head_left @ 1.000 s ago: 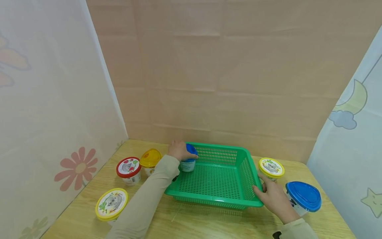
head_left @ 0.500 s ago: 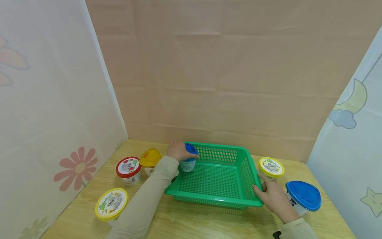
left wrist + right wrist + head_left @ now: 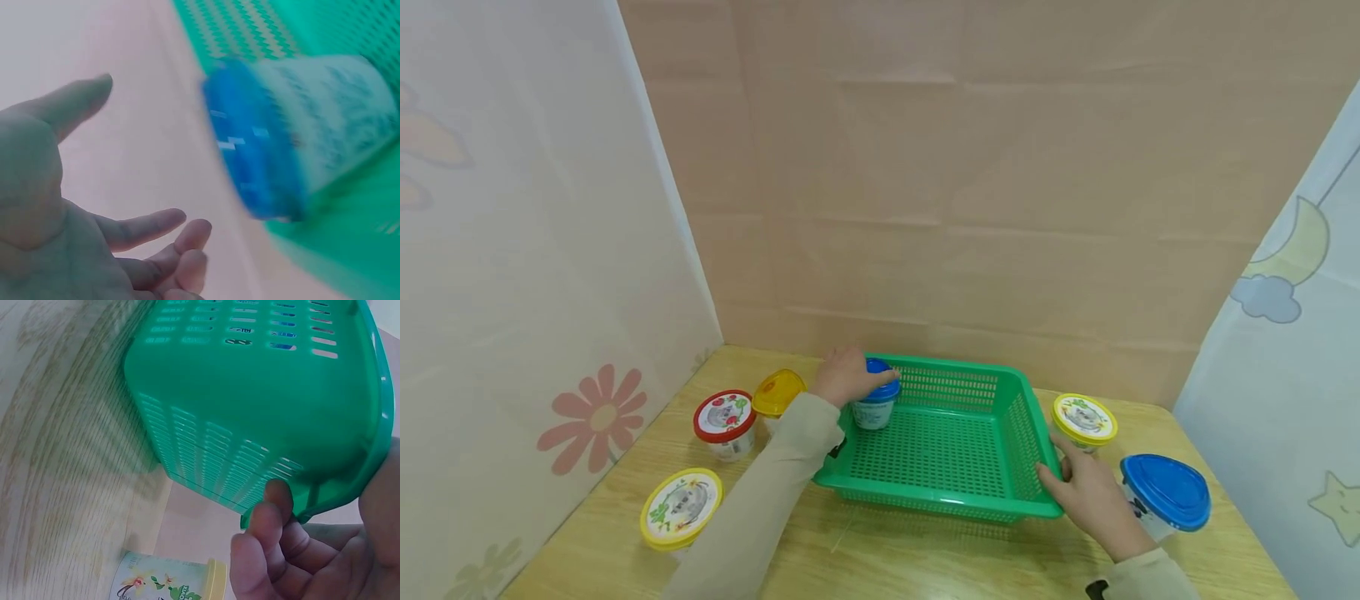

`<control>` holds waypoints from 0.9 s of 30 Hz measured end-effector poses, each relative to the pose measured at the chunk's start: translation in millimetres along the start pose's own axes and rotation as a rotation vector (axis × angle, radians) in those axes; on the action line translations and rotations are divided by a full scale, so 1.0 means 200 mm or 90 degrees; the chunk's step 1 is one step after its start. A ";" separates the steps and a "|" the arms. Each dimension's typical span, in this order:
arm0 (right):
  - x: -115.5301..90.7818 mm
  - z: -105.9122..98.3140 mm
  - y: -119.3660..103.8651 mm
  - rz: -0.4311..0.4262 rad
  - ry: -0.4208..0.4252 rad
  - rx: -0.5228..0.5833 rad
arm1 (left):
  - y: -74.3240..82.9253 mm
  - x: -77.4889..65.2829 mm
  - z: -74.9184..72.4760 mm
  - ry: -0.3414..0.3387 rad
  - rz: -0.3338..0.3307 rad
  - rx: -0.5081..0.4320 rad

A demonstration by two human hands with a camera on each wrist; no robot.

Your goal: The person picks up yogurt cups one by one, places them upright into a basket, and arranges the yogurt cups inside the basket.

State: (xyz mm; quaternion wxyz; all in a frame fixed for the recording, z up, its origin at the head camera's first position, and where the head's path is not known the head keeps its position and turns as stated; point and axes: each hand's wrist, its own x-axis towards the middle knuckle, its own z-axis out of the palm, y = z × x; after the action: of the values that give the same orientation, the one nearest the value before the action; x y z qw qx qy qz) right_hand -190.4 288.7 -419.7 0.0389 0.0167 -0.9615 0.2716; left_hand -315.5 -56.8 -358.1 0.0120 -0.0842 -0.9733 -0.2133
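Note:
A tub with a blue lid (image 3: 874,414) stands upright inside the green plastic basket (image 3: 940,502), at its far left corner. My left hand (image 3: 846,379) is just over the left rim beside the lid. In the left wrist view, a gap separates the spread thumb and loosely bent fingers from the blue lid (image 3: 253,140); the hand (image 3: 81,250) holds nothing. My right hand (image 3: 1093,500) grips the basket's right rim near the front corner, thumb on top. From the right wrist, its fingers (image 3: 269,528) show curled under the green rim (image 3: 378,394).
Left of the basket stand a red-lidded tub (image 3: 725,417), an orange-lidded tub (image 3: 778,392) and a yellow-lidded tub (image 3: 682,508). To the right are another yellow-lidded tub (image 3: 1084,419) and a large blue-lidded tub (image 3: 1165,492). A tan wall (image 3: 970,208) rises behind the wooden table.
My left hand has let go of the blue-lidded tub and drawn slightly up and left, showing more of the lid. My right hand has stayed on the basket rim.

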 end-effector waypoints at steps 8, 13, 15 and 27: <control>0.00 0.00 0.00 0.003 -0.003 0.002 | 0.07 -0.20 -0.16 0.007 0.070 -0.056; 0.00 0.00 0.00 0.003 -0.002 -0.004 | 0.07 -0.33 -0.22 0.010 0.088 -0.087; 0.00 0.00 0.00 0.006 -0.008 0.001 | 0.05 -0.38 -0.24 0.007 0.097 -0.100; -0.01 0.01 -0.01 0.016 -0.017 0.001 | -0.14 -0.69 -0.39 0.043 0.064 -0.078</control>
State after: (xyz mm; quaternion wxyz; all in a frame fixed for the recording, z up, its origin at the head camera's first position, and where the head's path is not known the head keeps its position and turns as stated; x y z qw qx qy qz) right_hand -188.6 286.0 -419.7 0.0222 0.0081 -0.9617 0.2730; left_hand -185.6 -136.7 -307.0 0.0503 -0.1264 -0.9520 -0.2743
